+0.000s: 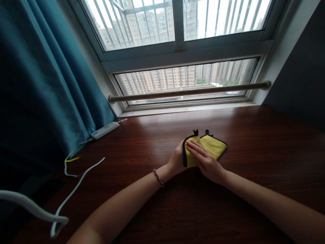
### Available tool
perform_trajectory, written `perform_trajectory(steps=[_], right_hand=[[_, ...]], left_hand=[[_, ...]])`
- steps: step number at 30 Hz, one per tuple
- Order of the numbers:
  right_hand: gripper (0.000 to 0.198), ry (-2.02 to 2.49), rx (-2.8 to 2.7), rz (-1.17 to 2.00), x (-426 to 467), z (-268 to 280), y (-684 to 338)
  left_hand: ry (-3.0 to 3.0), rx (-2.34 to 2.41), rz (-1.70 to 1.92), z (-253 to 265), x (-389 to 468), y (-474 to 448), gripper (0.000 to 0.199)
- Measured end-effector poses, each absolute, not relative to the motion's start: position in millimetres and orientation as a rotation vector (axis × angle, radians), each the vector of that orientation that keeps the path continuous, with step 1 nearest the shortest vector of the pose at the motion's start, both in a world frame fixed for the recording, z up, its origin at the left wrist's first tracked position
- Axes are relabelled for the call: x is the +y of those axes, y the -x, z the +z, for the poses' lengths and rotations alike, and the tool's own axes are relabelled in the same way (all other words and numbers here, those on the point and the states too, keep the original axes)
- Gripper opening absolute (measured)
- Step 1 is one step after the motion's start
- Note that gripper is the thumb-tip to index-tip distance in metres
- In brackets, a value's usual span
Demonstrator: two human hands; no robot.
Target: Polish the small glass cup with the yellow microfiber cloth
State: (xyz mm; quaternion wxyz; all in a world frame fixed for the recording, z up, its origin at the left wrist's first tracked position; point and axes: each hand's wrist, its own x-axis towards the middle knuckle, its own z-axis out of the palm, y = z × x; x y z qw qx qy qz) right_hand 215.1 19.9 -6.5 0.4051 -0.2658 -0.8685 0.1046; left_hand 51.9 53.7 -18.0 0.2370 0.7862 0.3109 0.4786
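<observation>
A yellow cloth with black edging and small black tabs at its top is folded between my hands above the dark red wooden tabletop. My left hand is closed at the cloth's left edge, its fingers mostly hidden behind it. A beaded bracelet circles the left wrist. Across the front of the cloth lies my right hand, its fingers straight, side by side and flat against the yellow face. The right thumb is hard to make out. Whether the cloth touches the tabletop, I cannot tell.
A white power strip lies at the left back, beside a blue curtain. White cables curl along the left side. Beyond the wooden tabletop stands a window with a metal rail across its lower pane.
</observation>
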Motion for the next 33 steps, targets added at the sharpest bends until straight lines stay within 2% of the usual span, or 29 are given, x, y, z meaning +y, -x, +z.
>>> perform_trajectory(steps=[5,19,25,33], right_hand=[[0.043,0.751,-2.119,0.303,23,-6,-216],[0.042,0.775,-1.837,0.626,38,-17,-215],[0.048,0.787,-1.404,1.168,50,-23,-215],[0.042,0.815,-1.150,1.414,47,-22,-216]], left_hand=[[-2.325,0.782,1.290,-16,47,-50,0.074],[-2.312,0.844,1.397,-15,48,-57,0.079],[-2.467,0.772,1.446,-17,49,-55,0.085],[-2.511,0.676,1.428,-18,50,-54,0.086]])
